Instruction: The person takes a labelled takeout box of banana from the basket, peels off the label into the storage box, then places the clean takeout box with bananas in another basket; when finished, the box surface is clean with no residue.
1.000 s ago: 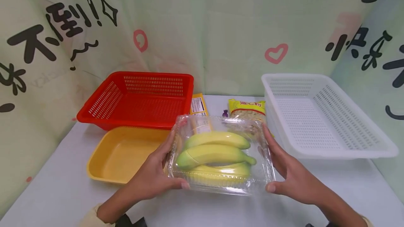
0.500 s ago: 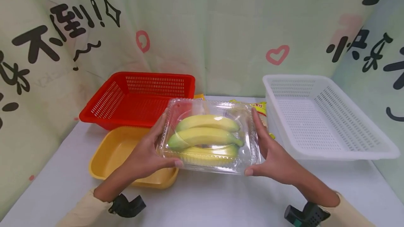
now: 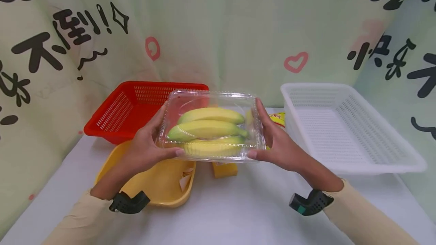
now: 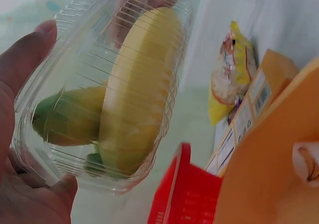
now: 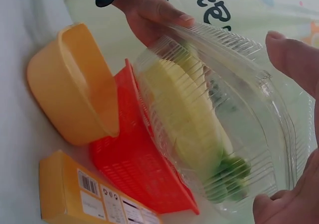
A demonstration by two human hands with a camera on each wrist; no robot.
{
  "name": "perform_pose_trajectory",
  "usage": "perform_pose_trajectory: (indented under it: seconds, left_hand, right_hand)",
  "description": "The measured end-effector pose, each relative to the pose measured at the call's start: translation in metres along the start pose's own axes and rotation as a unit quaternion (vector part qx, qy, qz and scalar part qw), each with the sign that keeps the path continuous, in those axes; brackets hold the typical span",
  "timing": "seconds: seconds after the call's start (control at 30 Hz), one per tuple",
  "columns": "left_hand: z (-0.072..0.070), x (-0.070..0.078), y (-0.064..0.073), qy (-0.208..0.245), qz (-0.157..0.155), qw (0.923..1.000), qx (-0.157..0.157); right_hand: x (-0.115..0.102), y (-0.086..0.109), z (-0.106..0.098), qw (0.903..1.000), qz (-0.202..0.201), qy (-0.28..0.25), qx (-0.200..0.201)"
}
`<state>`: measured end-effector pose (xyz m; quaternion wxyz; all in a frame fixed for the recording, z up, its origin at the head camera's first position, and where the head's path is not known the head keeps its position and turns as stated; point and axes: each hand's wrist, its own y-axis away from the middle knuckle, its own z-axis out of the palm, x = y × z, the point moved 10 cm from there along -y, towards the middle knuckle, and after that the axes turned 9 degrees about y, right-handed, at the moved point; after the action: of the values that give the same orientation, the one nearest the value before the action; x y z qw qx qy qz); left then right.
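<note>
A clear plastic clamshell container (image 3: pixel 245 103) with several yellow, green-tipped bananas (image 3: pixel 206 128) inside is held up above the table. My left hand (image 3: pixel 144 144) grips its left end, thumb over the near edge. At the opposite end my right hand (image 3: pixel 281 144) grips it the same way. In the left wrist view, the left fingers curl under the container (image 4: pixel 75 69), and bananas (image 4: pixel 137 94) press near its clear wall. The right wrist view shows the container (image 5: pixel 264 134) tilted between both hands, bananas (image 5: pixel 184 114) lying within.
Behind stands a red basket (image 3: pixel 112 116), partly covered by the container. A yellow bin (image 3: pixel 163 188) sits below my left arm with a small pale item (image 3: pixel 185 180) inside. A yellow box (image 3: pixel 225 169), a yellow snack bag (image 3: pixel 277 118) and a white basket (image 3: pixel 344 135) stand rightward.
Both hands have raised the banana container and carried it leftward, toward the red basket. It now overlaps the red basket in view, and the near end of the yellow box shows below it.
</note>
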<state>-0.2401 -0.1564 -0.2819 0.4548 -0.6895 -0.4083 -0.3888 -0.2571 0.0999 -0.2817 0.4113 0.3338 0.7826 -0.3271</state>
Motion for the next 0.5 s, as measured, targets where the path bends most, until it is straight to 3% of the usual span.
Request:
perform_pose_trajectory:
  seconds: [0.27, 0.5]
  left_hand:
    - [-0.022, -0.017, -0.015, -0.048, -0.005, 0.9985, 0.025]
    - [-0.041, -0.020, -0.022, -0.080, -0.012, 0.9962, 0.034]
  right_hand:
    - [0.010, -0.030, 0.002, 0.9990, 0.027, 0.032, 0.016]
    - [0.013, -0.047, 0.008, 0.9977, 0.037, 0.052, 0.025]
